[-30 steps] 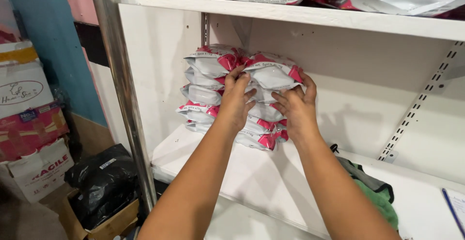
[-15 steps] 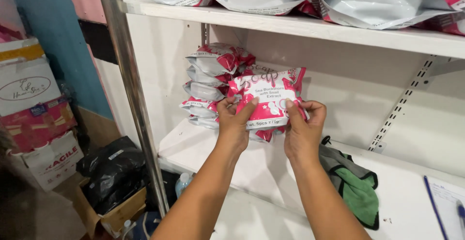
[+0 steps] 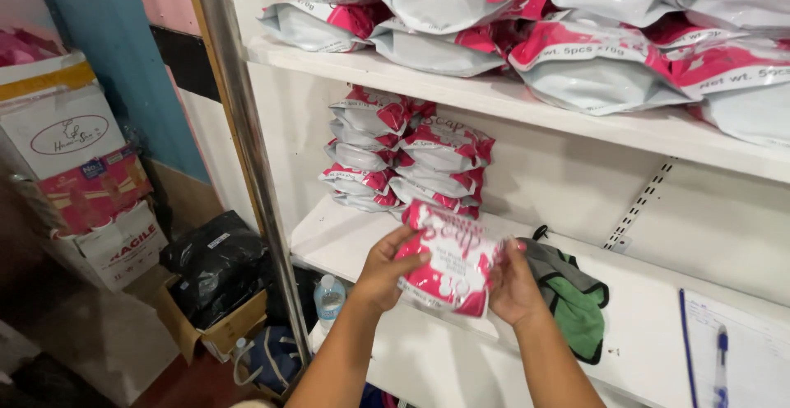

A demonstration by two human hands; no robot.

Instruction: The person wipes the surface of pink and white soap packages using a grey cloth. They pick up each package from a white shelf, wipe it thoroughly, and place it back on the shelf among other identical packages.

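Both forearms are bare, with no sleeves, and the left hand [image 3: 385, 270] and right hand [image 3: 512, 285] are ungloved.

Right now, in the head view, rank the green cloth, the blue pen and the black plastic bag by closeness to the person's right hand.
1. Green cloth, on the shelf just right of the right hand.
2. Blue pen, far right on the paper.
3. Black plastic bag, in a box down left.

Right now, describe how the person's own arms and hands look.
Both forearms are bare, with no sleeves in view. The left hand and right hand wear no gloves, and no rings, watch or bracelet show. Fingernails look short; any polish is too small to tell.
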